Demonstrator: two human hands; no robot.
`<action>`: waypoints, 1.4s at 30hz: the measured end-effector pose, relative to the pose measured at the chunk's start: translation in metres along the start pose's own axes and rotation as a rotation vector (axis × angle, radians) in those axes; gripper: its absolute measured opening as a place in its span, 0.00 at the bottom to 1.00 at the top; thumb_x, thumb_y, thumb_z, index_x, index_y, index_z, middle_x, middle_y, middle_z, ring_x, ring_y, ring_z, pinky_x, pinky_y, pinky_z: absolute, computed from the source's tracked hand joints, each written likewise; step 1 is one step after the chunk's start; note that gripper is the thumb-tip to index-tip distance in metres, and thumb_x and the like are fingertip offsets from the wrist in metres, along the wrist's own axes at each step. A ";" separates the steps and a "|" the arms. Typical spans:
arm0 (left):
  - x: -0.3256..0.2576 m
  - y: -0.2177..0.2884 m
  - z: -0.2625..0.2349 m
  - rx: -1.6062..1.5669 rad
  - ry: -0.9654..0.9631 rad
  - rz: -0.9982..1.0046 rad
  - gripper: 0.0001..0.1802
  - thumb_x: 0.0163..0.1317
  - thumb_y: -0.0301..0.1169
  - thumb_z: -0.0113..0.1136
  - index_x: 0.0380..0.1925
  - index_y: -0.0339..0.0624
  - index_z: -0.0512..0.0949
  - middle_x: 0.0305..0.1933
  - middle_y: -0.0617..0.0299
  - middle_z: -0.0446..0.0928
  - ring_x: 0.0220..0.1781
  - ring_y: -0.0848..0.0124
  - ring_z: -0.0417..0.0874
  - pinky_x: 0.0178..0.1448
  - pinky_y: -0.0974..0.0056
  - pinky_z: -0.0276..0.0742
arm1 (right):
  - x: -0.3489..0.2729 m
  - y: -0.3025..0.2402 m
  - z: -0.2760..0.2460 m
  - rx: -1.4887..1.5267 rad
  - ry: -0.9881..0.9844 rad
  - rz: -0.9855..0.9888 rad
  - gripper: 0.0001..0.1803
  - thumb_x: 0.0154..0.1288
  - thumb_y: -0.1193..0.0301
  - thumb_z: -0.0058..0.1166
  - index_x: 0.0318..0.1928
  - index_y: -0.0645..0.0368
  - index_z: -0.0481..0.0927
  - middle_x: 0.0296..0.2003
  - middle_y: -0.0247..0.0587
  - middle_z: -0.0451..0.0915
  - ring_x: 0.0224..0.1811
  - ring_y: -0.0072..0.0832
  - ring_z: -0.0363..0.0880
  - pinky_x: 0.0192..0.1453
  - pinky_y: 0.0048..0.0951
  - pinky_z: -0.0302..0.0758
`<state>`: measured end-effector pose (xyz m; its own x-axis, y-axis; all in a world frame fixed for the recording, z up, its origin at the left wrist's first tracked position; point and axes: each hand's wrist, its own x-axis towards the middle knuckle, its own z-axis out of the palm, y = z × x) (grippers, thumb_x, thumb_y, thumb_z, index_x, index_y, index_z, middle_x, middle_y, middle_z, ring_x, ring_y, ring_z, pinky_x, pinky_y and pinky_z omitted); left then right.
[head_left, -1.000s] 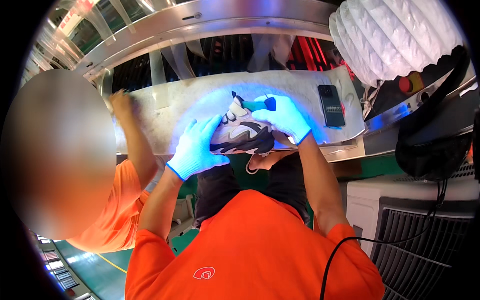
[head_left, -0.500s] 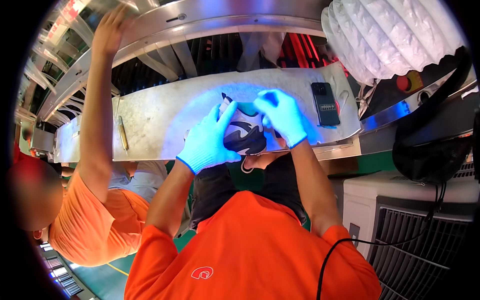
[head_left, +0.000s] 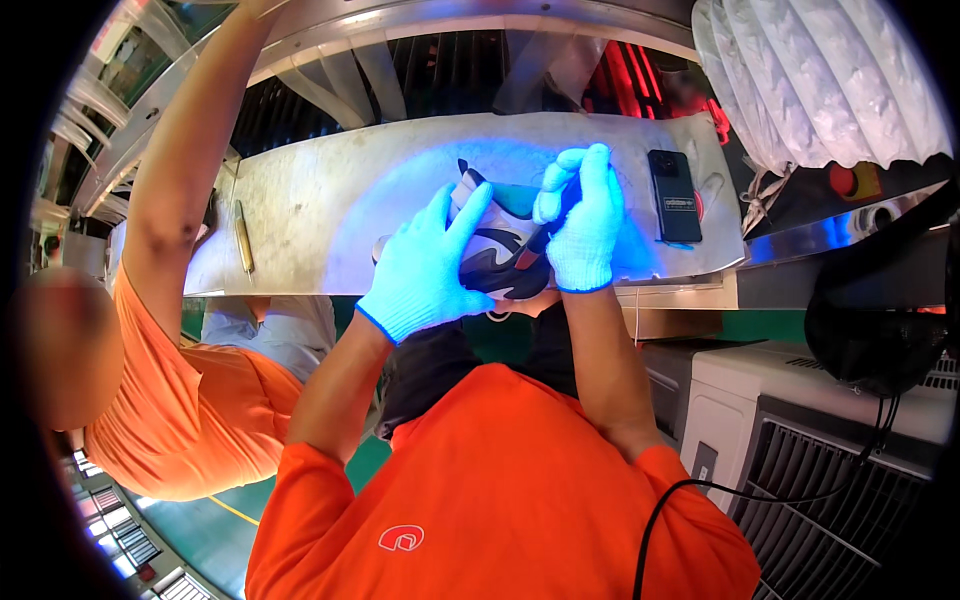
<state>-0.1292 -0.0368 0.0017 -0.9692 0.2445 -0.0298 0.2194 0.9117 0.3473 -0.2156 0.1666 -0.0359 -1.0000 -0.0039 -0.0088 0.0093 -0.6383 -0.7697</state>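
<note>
A white, grey and black shoe with a teal lining lies tilted at the table's front edge, under bright bluish light. My left hand, in a white knitted glove with a blue cuff, grips it from the left, fingers over the upper and thumb near the dark lower part. Just off the shoe's right side is my right hand, gloved alike. Its fingers are bent together and point upward. Whatever they may hold is hidden. The left glove covers much of the shoe's left part.
A black phone lies right of my hands on the pale table. A yellow pen-like tool lies to the left. A co-worker's arm reaches across at left. A white corrugated hose and a black bag hang at right.
My right hand has turned from over the shoe's opening to its right side, fingers now upward. The left hand keeps its grip. The co-worker's arm reaches farther across, and the view has shifted slightly.
</note>
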 end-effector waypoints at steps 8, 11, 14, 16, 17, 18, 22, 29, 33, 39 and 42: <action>-0.001 -0.025 0.024 0.014 0.110 0.142 0.70 0.50 0.58 0.87 0.90 0.51 0.60 0.82 0.28 0.68 0.76 0.32 0.80 0.74 0.37 0.82 | -0.018 0.018 0.059 0.734 -0.025 0.460 0.25 0.90 0.44 0.53 0.41 0.50 0.80 0.28 0.33 0.78 0.24 0.28 0.74 0.29 0.32 0.73; -0.002 -0.007 0.005 -0.015 0.035 0.038 0.70 0.50 0.56 0.88 0.90 0.53 0.60 0.83 0.30 0.67 0.76 0.33 0.80 0.74 0.38 0.83 | -0.001 0.002 0.047 0.427 -0.082 0.319 0.24 0.90 0.45 0.53 0.42 0.51 0.81 0.29 0.34 0.79 0.25 0.28 0.76 0.29 0.33 0.75; -0.004 -0.005 0.007 -0.035 0.060 0.033 0.72 0.47 0.55 0.90 0.91 0.58 0.58 0.84 0.30 0.66 0.78 0.32 0.78 0.76 0.37 0.81 | 0.011 -0.013 0.003 0.119 -0.017 0.072 0.24 0.92 0.45 0.51 0.43 0.51 0.83 0.26 0.35 0.79 0.24 0.29 0.78 0.31 0.35 0.76; -0.003 -0.002 0.001 -0.020 0.000 0.007 0.75 0.46 0.54 0.91 0.92 0.59 0.57 0.85 0.29 0.66 0.79 0.32 0.78 0.76 0.37 0.81 | 0.012 -0.014 -0.007 0.161 0.040 0.087 0.25 0.92 0.45 0.50 0.44 0.52 0.83 0.25 0.35 0.79 0.23 0.30 0.77 0.30 0.35 0.75; -0.001 -0.001 0.003 -0.027 0.012 0.020 0.75 0.45 0.55 0.91 0.92 0.59 0.56 0.85 0.29 0.66 0.79 0.32 0.77 0.77 0.37 0.81 | 0.010 -0.012 -0.011 0.175 0.071 0.100 0.25 0.93 0.46 0.49 0.44 0.52 0.83 0.25 0.35 0.79 0.23 0.30 0.77 0.29 0.35 0.74; -0.001 -0.003 0.003 -0.020 0.019 0.026 0.75 0.45 0.55 0.91 0.92 0.59 0.56 0.85 0.29 0.66 0.79 0.32 0.77 0.77 0.37 0.81 | 0.006 -0.009 -0.009 0.205 0.101 0.118 0.25 0.93 0.46 0.49 0.44 0.52 0.83 0.25 0.35 0.79 0.23 0.30 0.77 0.28 0.35 0.73; -0.002 -0.003 0.004 -0.007 0.039 0.024 0.75 0.46 0.55 0.91 0.92 0.58 0.56 0.85 0.28 0.66 0.80 0.32 0.77 0.77 0.37 0.80 | 0.002 0.000 -0.006 0.149 0.084 0.033 0.26 0.93 0.46 0.47 0.45 0.53 0.82 0.26 0.35 0.79 0.22 0.29 0.75 0.27 0.33 0.71; -0.001 -0.002 0.001 -0.018 0.014 0.027 0.75 0.47 0.55 0.90 0.92 0.56 0.56 0.85 0.28 0.66 0.81 0.32 0.76 0.78 0.37 0.80 | -0.004 -0.002 -0.005 0.102 -0.046 0.032 0.25 0.95 0.48 0.44 0.46 0.53 0.81 0.26 0.36 0.78 0.21 0.26 0.73 0.27 0.32 0.70; 0.002 -0.002 -0.001 -0.035 0.001 0.028 0.74 0.48 0.55 0.89 0.92 0.56 0.55 0.84 0.27 0.66 0.80 0.32 0.77 0.78 0.38 0.80 | -0.008 0.008 0.008 0.104 -0.053 0.036 0.24 0.95 0.49 0.44 0.47 0.54 0.81 0.26 0.35 0.77 0.21 0.25 0.72 0.27 0.31 0.71; 0.003 0.001 -0.002 0.012 -0.027 0.007 0.74 0.48 0.55 0.88 0.92 0.55 0.54 0.83 0.29 0.67 0.79 0.33 0.78 0.77 0.38 0.80 | -0.009 0.006 0.041 -0.073 0.024 0.072 0.17 0.91 0.59 0.52 0.45 0.58 0.81 0.26 0.35 0.77 0.20 0.24 0.73 0.25 0.28 0.69; 0.007 -0.003 -0.002 -0.051 -0.031 -0.009 0.74 0.48 0.56 0.88 0.92 0.54 0.54 0.84 0.30 0.67 0.78 0.33 0.79 0.77 0.38 0.81 | -0.013 0.012 0.056 -0.040 0.014 -0.004 0.16 0.90 0.58 0.55 0.45 0.56 0.82 0.26 0.33 0.76 0.21 0.23 0.72 0.26 0.28 0.69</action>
<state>-0.1369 -0.0387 0.0026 -0.9670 0.2471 -0.0617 0.2039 0.8963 0.3937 -0.2022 0.1155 -0.0093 -0.9998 0.0093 -0.0149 0.0062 -0.6068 -0.7948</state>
